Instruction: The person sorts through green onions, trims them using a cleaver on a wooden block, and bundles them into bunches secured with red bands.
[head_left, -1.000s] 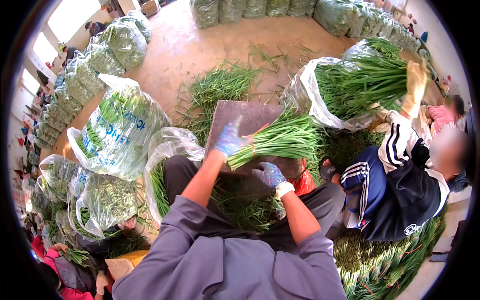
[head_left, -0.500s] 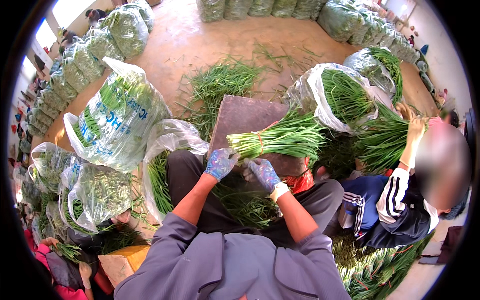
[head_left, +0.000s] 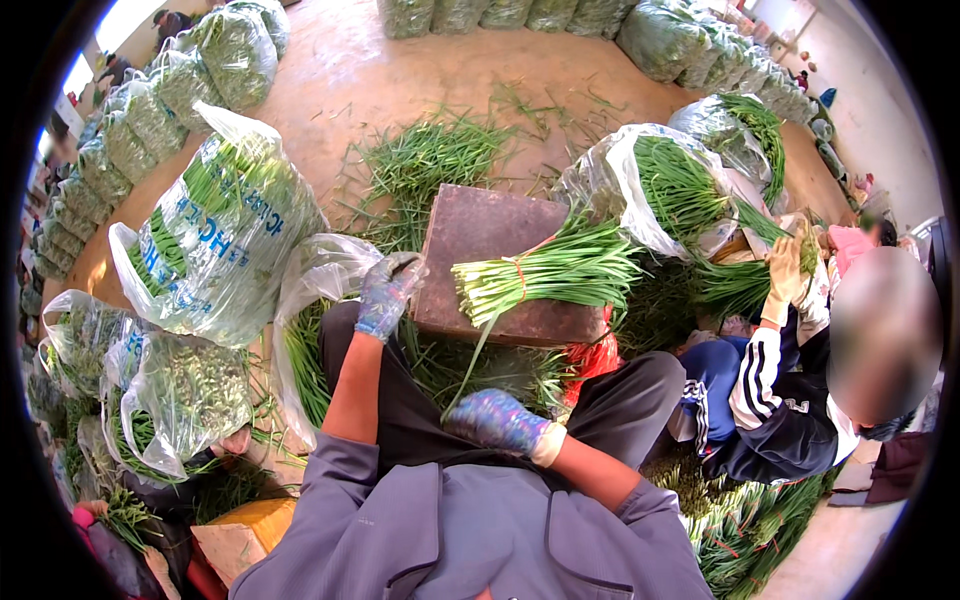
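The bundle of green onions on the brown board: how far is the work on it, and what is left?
Done: the bundle lies tied with a band on the brown board. In hand: the right hand seems to pull one loose stalk near the lap; the left hand rests at the board's edge. Left: loose green onions lie piled on the floor beyond the board.

Produce packing shed — bagged greens (head_left: 215,235) line concrete floor (head_left: 390,80).
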